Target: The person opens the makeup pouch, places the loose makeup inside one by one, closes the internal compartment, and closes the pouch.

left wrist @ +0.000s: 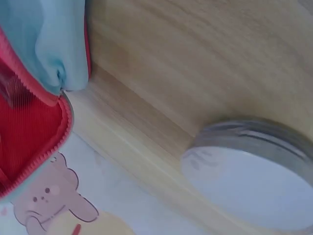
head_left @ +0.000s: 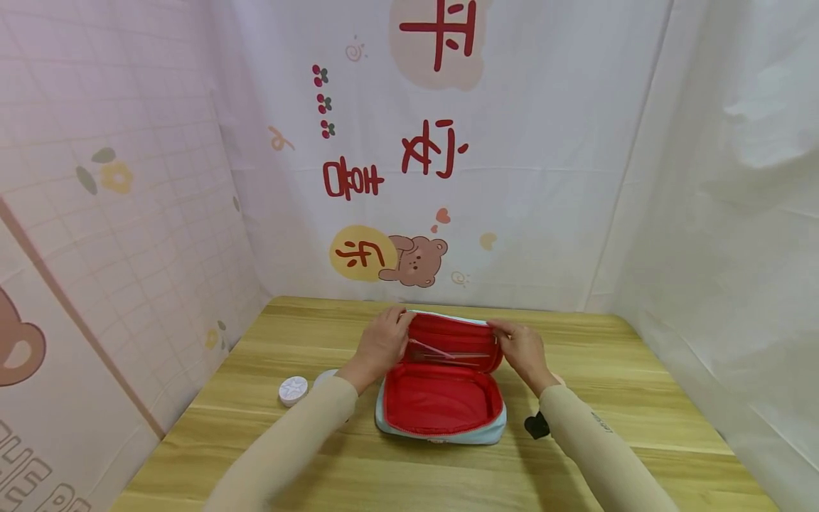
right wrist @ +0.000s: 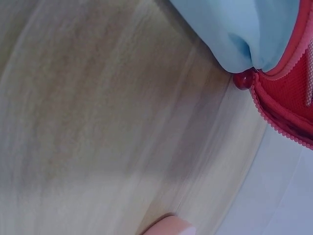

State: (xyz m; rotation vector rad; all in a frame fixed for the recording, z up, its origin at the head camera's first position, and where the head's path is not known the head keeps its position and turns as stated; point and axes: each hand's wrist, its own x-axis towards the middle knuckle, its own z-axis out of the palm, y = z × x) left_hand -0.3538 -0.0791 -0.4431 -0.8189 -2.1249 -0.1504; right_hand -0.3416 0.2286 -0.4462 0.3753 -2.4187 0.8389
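Observation:
A light blue zip case (head_left: 441,434) with red lining sits unzipped on the table, its lid (head_left: 441,326) raised. My left hand (head_left: 382,346) grips the lid's upper left corner, and my right hand (head_left: 525,353) pinches the upper right one. Several thin, brush-like sticks (head_left: 441,354) lie in the lid's inner pocket, one of them pink. The red bottom (head_left: 438,402) of the case is bare. At the case's corner, in the right wrist view, hangs a round red bead (right wrist: 243,79). Neither wrist view shows the fingers.
Left of the case stand a white round box (head_left: 293,390) with a star pattern and a round, mirror-like flat case (left wrist: 249,186), partly behind my left forearm. A small black thing (head_left: 537,426) is by my right sleeve. A pinkish rounded piece (right wrist: 171,226) lies to the right.

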